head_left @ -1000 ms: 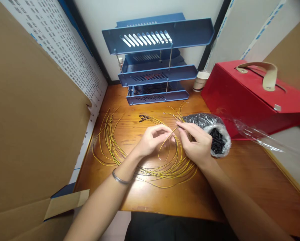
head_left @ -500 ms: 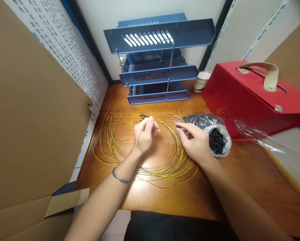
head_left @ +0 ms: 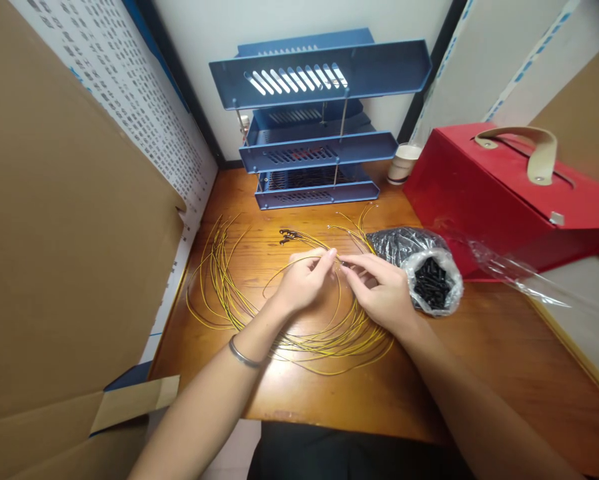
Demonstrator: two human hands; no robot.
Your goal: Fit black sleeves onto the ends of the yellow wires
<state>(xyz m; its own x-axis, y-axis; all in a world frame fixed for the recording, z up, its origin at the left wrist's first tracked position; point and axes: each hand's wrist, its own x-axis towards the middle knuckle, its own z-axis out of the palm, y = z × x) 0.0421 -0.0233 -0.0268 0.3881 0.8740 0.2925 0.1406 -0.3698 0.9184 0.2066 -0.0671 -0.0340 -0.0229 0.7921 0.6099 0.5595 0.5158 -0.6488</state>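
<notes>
My left hand (head_left: 307, 277) pinches a yellow wire (head_left: 275, 272), which loops out to the left behind the fingers. Its tips meet those of my right hand (head_left: 379, 287), which is closed on a small black sleeve (head_left: 343, 264) at the wire's end. Under both hands lies a loose coil of thin yellow-and-black wires (head_left: 329, 345). Several of them end in black tips (head_left: 288, 235) just beyond my left hand. Right beside my right hand, a clear plastic bag (head_left: 404, 241) lies on its side, its mouth showing many small black sleeves (head_left: 432, 283).
A blue three-tier tray rack (head_left: 319, 160) stands at the back of the wooden table (head_left: 289, 400). To its right are a paper cup (head_left: 403, 164) and a red box (head_left: 479, 193) with a beige handle. Cardboard (head_left: 69, 220) walls the left side.
My hands have come together: the left moved right and slightly down, the right moved left with the black sleeve. The black wire tips on the table are more exposed.
</notes>
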